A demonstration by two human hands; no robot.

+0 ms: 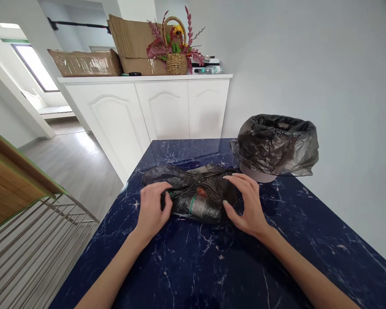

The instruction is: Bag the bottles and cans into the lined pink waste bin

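A filled black bag (183, 182) lies on the blue table (193, 266), its left end near the table's left edge. The left hand (152, 208) rests there, thumb and fingers apart; the right hand (248, 201) spreads around the right end. A lined bin (257, 174) limits room far right, beside the wall (350, 94). Broad tabletop runs nearward; a rack (51, 231) stands beyond the left edge.

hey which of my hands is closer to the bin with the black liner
Right. The right hand is just in front of the bin, at the right end of the filled bag; the left hand is farther off, at the bag's left.
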